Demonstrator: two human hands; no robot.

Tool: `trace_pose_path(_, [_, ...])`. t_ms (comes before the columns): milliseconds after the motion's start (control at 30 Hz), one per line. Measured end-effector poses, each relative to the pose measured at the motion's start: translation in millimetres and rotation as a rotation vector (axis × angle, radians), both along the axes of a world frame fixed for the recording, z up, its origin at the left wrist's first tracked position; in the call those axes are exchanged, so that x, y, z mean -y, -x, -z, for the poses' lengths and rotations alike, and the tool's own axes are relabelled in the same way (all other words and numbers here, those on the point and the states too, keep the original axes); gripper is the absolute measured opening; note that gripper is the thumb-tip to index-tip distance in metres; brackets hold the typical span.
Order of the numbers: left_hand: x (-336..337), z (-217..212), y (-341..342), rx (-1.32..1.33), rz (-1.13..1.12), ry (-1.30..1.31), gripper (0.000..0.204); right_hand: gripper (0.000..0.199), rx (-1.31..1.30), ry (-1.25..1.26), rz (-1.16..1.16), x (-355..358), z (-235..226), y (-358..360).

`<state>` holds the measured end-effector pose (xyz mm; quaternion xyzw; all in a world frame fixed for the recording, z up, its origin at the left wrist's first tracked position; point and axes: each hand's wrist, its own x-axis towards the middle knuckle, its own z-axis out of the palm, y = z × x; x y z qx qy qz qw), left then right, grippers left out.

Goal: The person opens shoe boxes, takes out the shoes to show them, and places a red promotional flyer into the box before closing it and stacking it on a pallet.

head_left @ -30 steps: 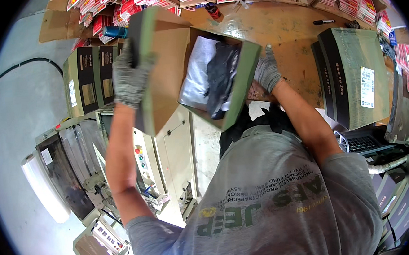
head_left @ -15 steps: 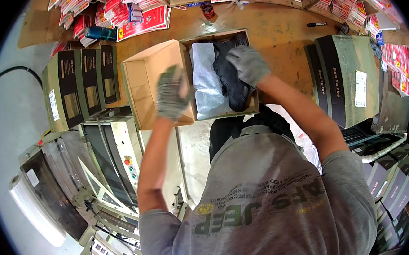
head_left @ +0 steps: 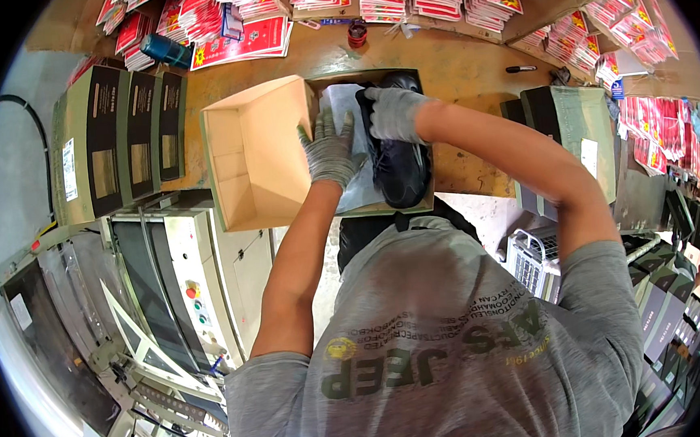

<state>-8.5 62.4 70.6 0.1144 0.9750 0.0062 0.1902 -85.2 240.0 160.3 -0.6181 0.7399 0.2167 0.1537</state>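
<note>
An open shoebox (head_left: 424, 83) stands on the workbench in front of me, its tan-lined lid (head_left: 268, 143) folded out to the left. In the right part of the box lies a black shoe (head_left: 402, 174), toe toward me. White tissue paper (head_left: 344, 98) fills the space left of it. My left hand (head_left: 331, 153), gloved in grey, lies spread over the paper beside the lid's inner edge. Across the shoe reaches my gloved right hand (head_left: 395, 115), fingers curled on a black edge at its left side; whether that edge belongs to a second shoe is hidden.
Closed shoeboxes stand at the left (head_left: 101, 146) and right (head_left: 566, 118) of the bench. Stacks of red printed cards (head_left: 383, 1) line the back shelf. A marker (head_left: 521, 69) and a dark red roll (head_left: 357, 34) lie on the bench. A machine (head_left: 196, 286) stands at lower left.
My left hand has moved right, from over the lid onto the paper, fingers now spread. My right hand has shifted left over the shoe. The shoe now sits straighter, with its toe toward me.
</note>
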Motion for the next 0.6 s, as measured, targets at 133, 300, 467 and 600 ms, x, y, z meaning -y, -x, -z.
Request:
trace_pose_path(133, [3,-6,4,0.005,0.015,0.01,0.103,0.011,0.0,0.229,0.289,-87,-6,-25])
trace_pose_path(300, [-4,6,3,-0.02,0.007,0.004,0.095,0.015,-0.167,0.604,0.695,-156,-35,-93])
trace_pose_path(467, [-36,16,-16,-0.204,-0.038,-0.18,0.09,0.024,-0.3,0.998,1.292,-189,20,-152])
trace_pose_path(600, [-135,39,-49,-0.076,-0.505,-0.788,0.094,0.041,-0.142,0.816,1.939,-189,100,-176])
